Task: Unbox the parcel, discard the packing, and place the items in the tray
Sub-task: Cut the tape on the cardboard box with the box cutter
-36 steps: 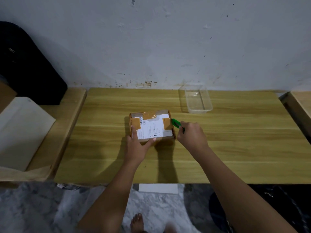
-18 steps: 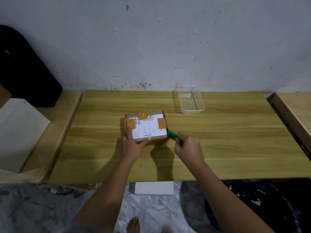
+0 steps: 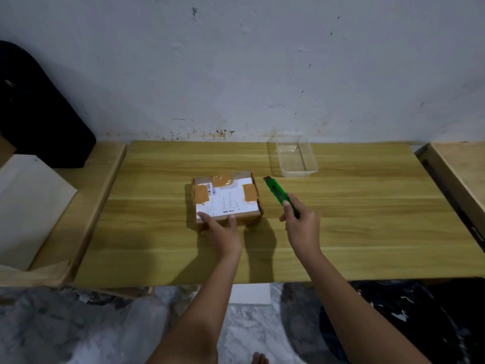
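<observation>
A small cardboard parcel with a white shipping label and brown tape lies flat on the wooden table. My left hand rests on the parcel's near edge, fingers and thumb on the top. My right hand grips a green utility knife to the right of the parcel, its blade end pointing away and clear of the box. A clear plastic tray, with nothing in it, stands at the back of the table near the wall.
A black object and a white sheet sit on a lower wooden surface at left. Another wooden surface borders the table at right. The grey wall runs behind the table. My bare foot shows on the marble floor below.
My right hand has drawn the knife away from the parcel's right side and lifted it to the right. My left hand has stayed on the parcel's near edge.
</observation>
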The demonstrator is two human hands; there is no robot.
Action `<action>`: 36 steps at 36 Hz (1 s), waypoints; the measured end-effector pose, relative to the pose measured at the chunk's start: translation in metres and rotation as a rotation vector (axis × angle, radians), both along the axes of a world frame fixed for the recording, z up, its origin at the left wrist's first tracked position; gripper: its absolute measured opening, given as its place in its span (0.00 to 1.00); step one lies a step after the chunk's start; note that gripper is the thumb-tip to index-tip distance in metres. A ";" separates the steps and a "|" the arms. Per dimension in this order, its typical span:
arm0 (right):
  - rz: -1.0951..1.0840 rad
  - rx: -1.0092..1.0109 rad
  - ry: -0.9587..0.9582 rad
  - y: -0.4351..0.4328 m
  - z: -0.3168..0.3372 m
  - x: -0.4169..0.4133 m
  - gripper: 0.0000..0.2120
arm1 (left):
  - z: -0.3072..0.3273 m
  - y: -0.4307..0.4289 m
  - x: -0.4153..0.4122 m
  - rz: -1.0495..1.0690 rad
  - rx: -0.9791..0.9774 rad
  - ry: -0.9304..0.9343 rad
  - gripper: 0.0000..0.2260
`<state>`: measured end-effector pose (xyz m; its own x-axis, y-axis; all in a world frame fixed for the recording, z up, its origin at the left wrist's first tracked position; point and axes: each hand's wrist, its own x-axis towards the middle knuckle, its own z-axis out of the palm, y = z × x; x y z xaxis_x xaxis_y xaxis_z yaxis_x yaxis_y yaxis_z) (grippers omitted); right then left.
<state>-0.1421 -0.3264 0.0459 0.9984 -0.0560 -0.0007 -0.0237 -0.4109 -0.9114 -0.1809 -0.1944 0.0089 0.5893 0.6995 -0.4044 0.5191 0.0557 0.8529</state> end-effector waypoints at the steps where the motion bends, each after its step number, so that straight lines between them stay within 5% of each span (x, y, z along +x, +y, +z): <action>1: -0.004 0.016 0.004 0.000 -0.002 0.001 0.16 | 0.002 -0.004 0.004 0.024 -0.014 0.007 0.36; 18: -0.079 0.247 0.096 0.025 -0.037 0.039 0.18 | 0.012 0.072 0.052 0.169 0.163 0.168 0.23; 24: 0.052 0.128 0.132 0.052 -0.050 0.074 0.21 | 0.005 0.099 0.081 0.151 0.269 0.112 0.21; 36: 0.085 -0.121 0.150 0.102 -0.076 0.160 0.21 | -0.018 0.149 0.127 -0.229 0.300 0.037 0.22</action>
